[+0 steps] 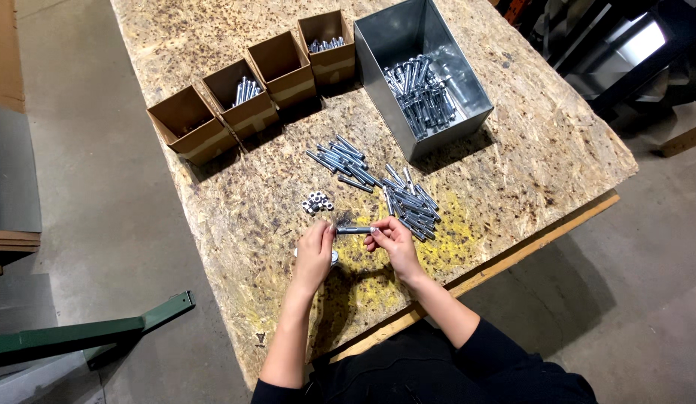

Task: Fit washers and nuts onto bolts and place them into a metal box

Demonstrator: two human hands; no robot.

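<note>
Four small open brown cardboard boxes [251,88] are sitting in a diagonal row along the far left part of a chipboard workbench [542,142], touching side by side. The nearest box [189,123] is showing little inside; the second box [241,97] and the farthest box [327,46] are holding silver bolts. No labels, signs or screens are showing.

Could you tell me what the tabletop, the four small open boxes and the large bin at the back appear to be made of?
Tabletop: strand board, judging by its pressed, flaky wood chips, unfinished.
Small boxes: brown cardboard, matte, with folded flaps.
Large bin: probably sheet metal, grey with dull reflections on thin, flat walls.
</note>
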